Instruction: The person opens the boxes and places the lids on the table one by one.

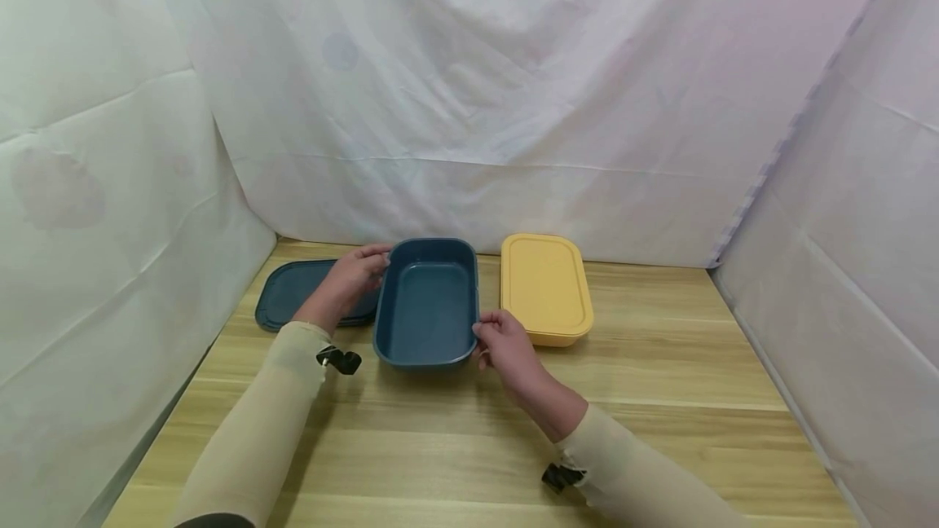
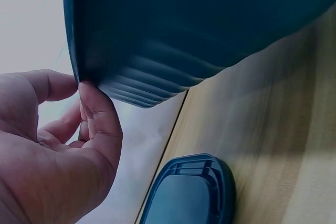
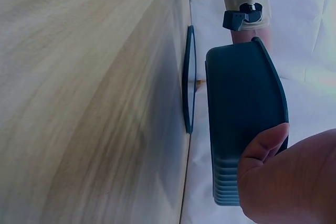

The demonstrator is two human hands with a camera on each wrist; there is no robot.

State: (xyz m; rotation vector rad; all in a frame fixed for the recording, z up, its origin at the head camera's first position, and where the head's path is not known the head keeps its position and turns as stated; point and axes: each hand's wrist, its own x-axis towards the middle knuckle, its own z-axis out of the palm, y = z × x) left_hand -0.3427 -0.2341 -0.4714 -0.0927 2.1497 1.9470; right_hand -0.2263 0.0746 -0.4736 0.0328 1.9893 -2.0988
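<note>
Between my two hands an uncovered dark teal box (image 1: 427,312) hangs a little above the wooden table, its hollow inside facing up. My left hand (image 1: 357,274) pinches the rim at its far left; the left wrist view shows thumb and forefinger meeting on the edge of the box (image 2: 157,35). My right hand (image 1: 508,342) grips the near right rim, and in the right wrist view its fingers (image 3: 268,139) lie against the side of the box (image 3: 244,98). A matching dark teal lid (image 1: 289,292) lies flat on the table, partly hidden behind the left hand.
To the right stands a yellow box with its yellow lid (image 1: 546,283) on, close to the right hand. White cloth (image 1: 469,88) hangs behind the table and along both sides. The wooden tabletop (image 1: 440,463) stretches toward me.
</note>
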